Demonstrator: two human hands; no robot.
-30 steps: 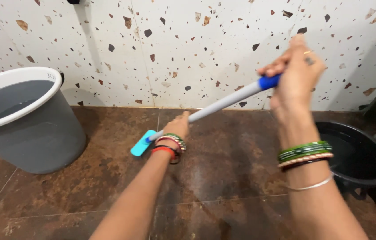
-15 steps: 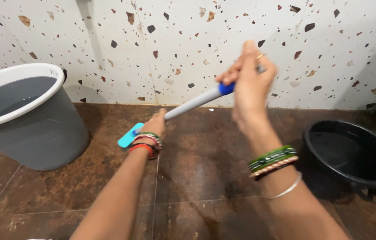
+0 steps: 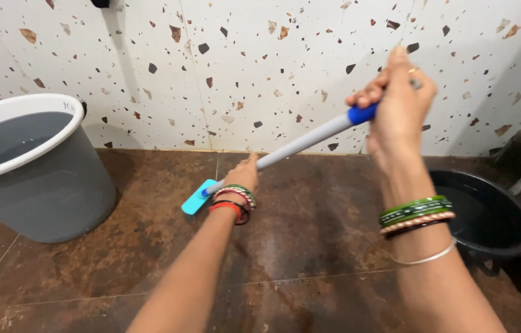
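Gripping mop handle (image 3: 309, 139): both hands closed | grey bucket (image 3: 38, 185): water | black tub (image 3: 488, 216): contents unclear

The right hand (image 3: 399, 102) grips the blue top of a pale mop handle (image 3: 300, 142), while the left hand (image 3: 245, 176) holds it lower down. The blue mop head (image 3: 197, 197) rests on the brown floor (image 3: 309, 246) near the speckled wall (image 3: 260, 68). A grey bucket (image 3: 32, 179) stands left, a black basin (image 3: 482, 216) right.
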